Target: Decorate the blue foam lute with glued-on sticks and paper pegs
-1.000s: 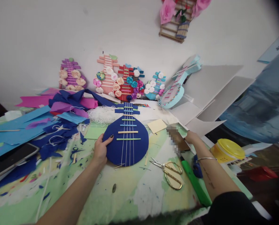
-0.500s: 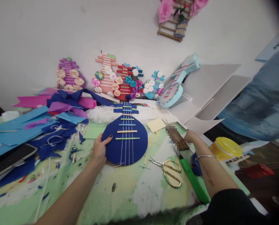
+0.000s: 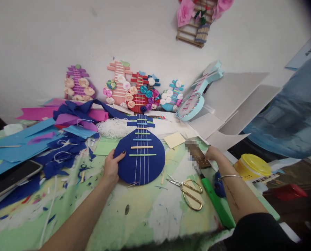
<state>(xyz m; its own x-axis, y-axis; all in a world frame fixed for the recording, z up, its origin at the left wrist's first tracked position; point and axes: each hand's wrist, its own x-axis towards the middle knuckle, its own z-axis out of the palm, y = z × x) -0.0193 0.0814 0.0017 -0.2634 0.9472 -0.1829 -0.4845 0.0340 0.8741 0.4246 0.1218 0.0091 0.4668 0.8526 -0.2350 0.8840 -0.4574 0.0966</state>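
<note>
My left hand (image 3: 112, 167) grips the left edge of a dark blue toy pipa (image 3: 124, 158), thumb on its front. White strings run down its neck and round body, crossed by thin coloured sticks. On the right, my right hand (image 3: 214, 153) pinches the edge of a flat brown rectangular piece (image 3: 204, 162), partly pixelated, so its kind does not show. Gold-handled scissors (image 3: 192, 194) lie between the hands, points toward the pipa. Beside my right forearm is a green-handled tool (image 3: 218, 202), its far end hidden by the brown piece.
Finished toy pipas (image 3: 139, 92) lean against the wall behind. Blue and pink scraps (image 3: 56, 129), tangled white string (image 3: 112, 128) and a phone (image 3: 14, 177) lie at left. White boards (image 3: 234, 101), a yellow-lidded tub (image 3: 255, 164) and a large water bottle (image 3: 288, 122) stand at right.
</note>
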